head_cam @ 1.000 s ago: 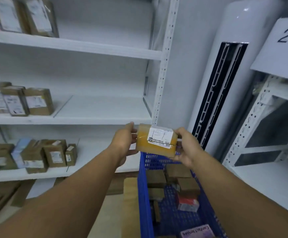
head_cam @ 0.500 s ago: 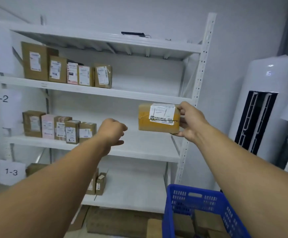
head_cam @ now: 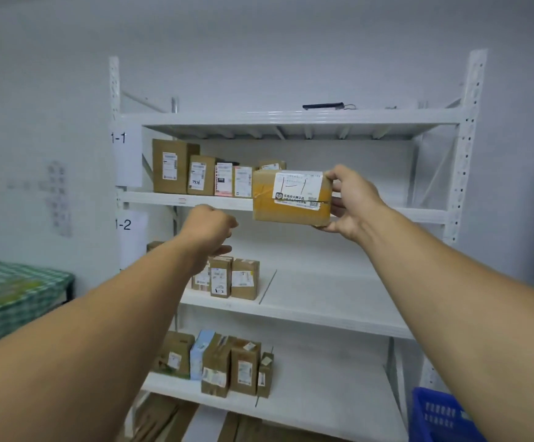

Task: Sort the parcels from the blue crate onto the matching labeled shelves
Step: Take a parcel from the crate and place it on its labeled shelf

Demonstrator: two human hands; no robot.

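My right hand (head_cam: pixel 351 204) grips a small brown parcel (head_cam: pixel 291 197) by its right end, its white label marked "1-1" facing me. It hangs in front of the shelf (head_cam: pixel 418 215) beside the "1-1" sign (head_cam: pixel 127 154), just right of a row of parcels (head_cam: pixel 201 173) standing there. My left hand (head_cam: pixel 209 229) floats lower left of the parcel with fingers loosely curled, holding nothing. A corner of the blue crate (head_cam: pixel 437 416) shows at the bottom right.
The white rack has a "1-2" sign (head_cam: pixel 130 231) and shelf with parcels (head_cam: pixel 230 277) below, and more parcels (head_cam: pixel 227 362) on the shelf under that. Flattened cardboard (head_cam: pixel 163 419) lies on the floor. A green checked surface (head_cam: pixel 13 298) stands at left.
My left hand let go of the parcel and dropped away. My right hand carried it up from the crate toward the 1-1 shelf while my view rose and turned toward the rack.
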